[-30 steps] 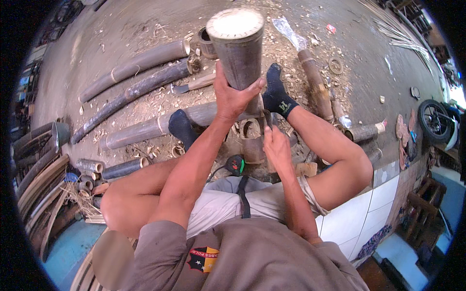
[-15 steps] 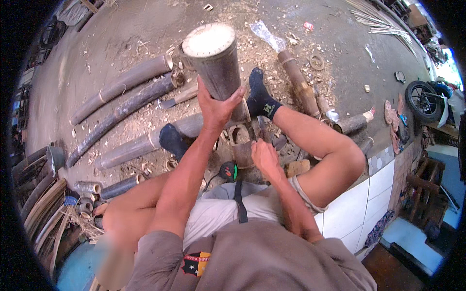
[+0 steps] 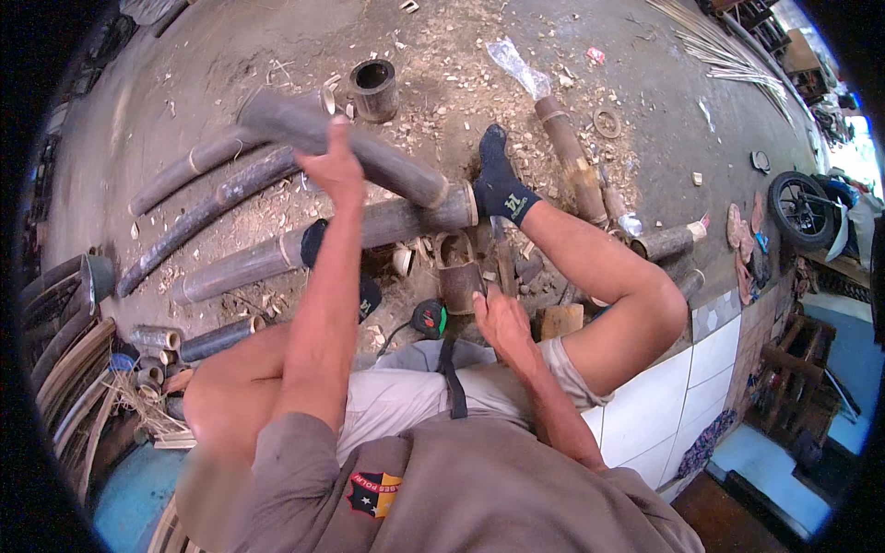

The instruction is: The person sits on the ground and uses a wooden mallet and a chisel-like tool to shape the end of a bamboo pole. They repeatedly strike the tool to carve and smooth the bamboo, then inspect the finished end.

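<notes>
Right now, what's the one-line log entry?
left hand: holds tilted bamboo tube; right hand: holds narrow tool, partly hidden; nearby: upright bamboo cylinder

The floor (image 3: 212, 64) here is dull grey-brown, strewn with pale wood chips (image 3: 433, 111); over to the right I see white tiles (image 3: 645, 419), grey patterned ones (image 3: 716, 316) beside them; past those, dark wooden furniture (image 3: 793, 369); bright white light (image 3: 850, 138) glares at the far right.

A brown-grey tube (image 3: 383, 166) slants across the view, left end higher and blurred. Right of its lower end, a narrow knife (image 3: 504, 260) points away from the wearer.
</notes>
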`<state>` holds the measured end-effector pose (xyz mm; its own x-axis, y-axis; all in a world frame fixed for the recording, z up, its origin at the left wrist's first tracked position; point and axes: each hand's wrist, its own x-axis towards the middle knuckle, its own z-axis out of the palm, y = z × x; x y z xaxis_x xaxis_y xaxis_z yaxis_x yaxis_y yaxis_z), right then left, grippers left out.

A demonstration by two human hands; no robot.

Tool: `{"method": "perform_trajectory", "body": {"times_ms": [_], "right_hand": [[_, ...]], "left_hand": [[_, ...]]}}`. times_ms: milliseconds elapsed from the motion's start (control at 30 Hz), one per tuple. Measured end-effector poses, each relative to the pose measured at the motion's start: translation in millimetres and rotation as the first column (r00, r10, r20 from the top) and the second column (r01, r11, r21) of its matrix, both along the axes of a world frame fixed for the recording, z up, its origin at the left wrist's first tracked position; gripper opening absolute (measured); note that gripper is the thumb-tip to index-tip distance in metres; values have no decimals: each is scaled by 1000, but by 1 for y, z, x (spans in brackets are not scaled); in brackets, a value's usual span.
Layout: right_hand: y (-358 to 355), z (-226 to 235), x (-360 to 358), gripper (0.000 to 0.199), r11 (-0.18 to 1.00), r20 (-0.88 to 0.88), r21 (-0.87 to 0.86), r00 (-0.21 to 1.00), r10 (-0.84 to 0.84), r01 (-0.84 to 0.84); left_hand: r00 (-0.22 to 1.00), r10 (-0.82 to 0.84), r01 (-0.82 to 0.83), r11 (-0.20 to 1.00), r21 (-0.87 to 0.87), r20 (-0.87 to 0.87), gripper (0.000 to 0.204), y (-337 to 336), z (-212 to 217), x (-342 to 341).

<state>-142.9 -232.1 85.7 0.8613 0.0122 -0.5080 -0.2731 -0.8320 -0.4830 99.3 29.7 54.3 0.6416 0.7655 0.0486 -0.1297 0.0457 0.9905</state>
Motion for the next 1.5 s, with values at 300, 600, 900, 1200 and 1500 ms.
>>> {"method": "perform_trajectory", "body": {"times_ms": [300,600,900,1200,1500], "right_hand": [[-14,1,6,53,983,116,55,979,167,-174],[-37,33,90,64,815,289,-131,765,576,-564],[-92,69,231,52,879,41,293,923,382,-376],[-353,-117,280,82,965,-250,-262,966,-64,-4],[-279,-132,259,66,993,-331,-114,943,-30,-9]], "left_hand": [[720,304,-472,873,-119,-624,109,136,-84,-34],[663,-690,736,530,421,-290,45,-51,24,-52],[208,-737,949,-6,315,-643,80,-111,52,-51],[480,-482,877,259,404,-733,55,-16,-72,9],[404,67,909,82,409,-912,46,36,-93,26]]}}
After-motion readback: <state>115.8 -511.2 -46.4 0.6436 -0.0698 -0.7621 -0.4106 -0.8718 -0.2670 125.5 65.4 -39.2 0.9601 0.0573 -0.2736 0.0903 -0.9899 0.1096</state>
